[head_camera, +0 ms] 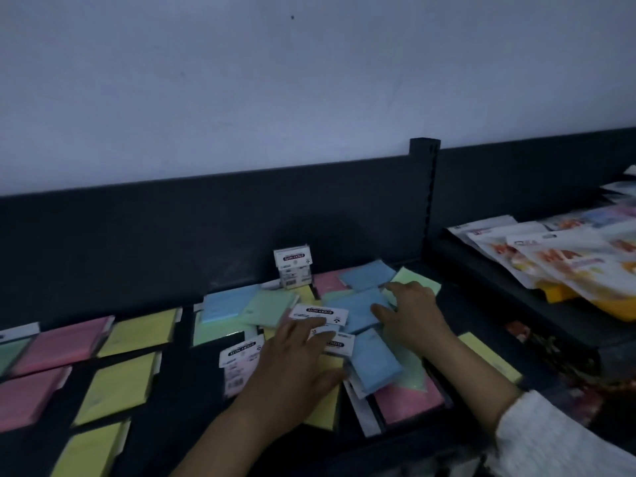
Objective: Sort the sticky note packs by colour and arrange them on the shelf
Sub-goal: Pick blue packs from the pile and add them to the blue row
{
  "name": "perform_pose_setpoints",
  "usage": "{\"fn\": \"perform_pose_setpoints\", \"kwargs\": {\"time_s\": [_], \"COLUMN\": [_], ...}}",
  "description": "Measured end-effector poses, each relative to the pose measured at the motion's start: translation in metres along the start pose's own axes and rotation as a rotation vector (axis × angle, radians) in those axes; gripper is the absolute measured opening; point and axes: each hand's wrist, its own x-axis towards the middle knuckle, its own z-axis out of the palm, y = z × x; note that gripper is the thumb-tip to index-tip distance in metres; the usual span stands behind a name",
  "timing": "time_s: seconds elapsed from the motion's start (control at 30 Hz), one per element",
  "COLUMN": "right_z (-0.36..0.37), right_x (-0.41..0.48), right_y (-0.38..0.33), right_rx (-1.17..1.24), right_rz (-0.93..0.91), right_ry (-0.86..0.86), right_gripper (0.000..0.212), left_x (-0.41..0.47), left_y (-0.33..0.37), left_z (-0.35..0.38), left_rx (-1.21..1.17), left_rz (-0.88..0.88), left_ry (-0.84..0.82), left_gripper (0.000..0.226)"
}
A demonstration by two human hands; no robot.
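Observation:
A loose heap of sticky note packs covers the middle of the dark shelf (179, 401): blue packs (375, 363), green ones (268, 308), a pink pack (409, 401) and white header cards (318, 313). My left hand (292, 363) lies flat on the heap over a yellow pack (323, 407), fingers spread. My right hand (409, 311) rests with fingers apart on a blue pack (361, 304) at the heap's far side. On the left, pink packs (65, 342) and yellow packs (120, 383) lie in separate rows.
One pack (292, 270) stands upright against the shelf's dark back panel. A slotted upright post (425, 201) divides the shelf. To the right, glossy printed pouches (568, 259) lie on the neighbouring shelf. A lone yellow pack (488, 356) sits near my right forearm.

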Motion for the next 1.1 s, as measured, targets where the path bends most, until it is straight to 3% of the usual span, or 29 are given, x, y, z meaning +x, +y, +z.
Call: {"fn": "perform_pose_setpoints", "kwargs": {"time_s": [0.27,0.43,0.57,0.77,0.97,1.1], "right_z": [0.007,0.009,-0.001,-0.033,-0.057,-0.065], "right_x": [0.01,0.019,0.025,0.036,0.041,0.04], "right_y": [0.0,-0.003,-0.006,-0.003,0.02,0.035], "right_rx": [0.07,0.215,0.353,0.656,0.736,0.705], "right_rz": [0.112,0.123,0.105,0.133,0.148,0.174], "right_ry": [-0.073,-0.05,0.081,0.34,0.508,0.521], "right_gripper": [0.061,0.061,0.059,0.025,0.02,0.019], "left_x": [0.016,0.03,0.032,0.051,0.099,0.14], "left_y": [-0.012,-0.009,-0.018,-0.021,-0.008,-0.003], "left_z": [-0.006,-0.001,0.003,-0.008,-0.015,-0.008], "left_rx": [-0.046,-0.056,-0.051,-0.095,-0.132,-0.204], "left_rz": [-0.122,-0.104,-0.115,-0.061,0.092,0.043], "left_ry": [0.037,-0.077,-0.181,-0.094,-0.089,-0.16], "left_gripper": [0.052,0.058,0.058,0.056,0.047,0.043]}}
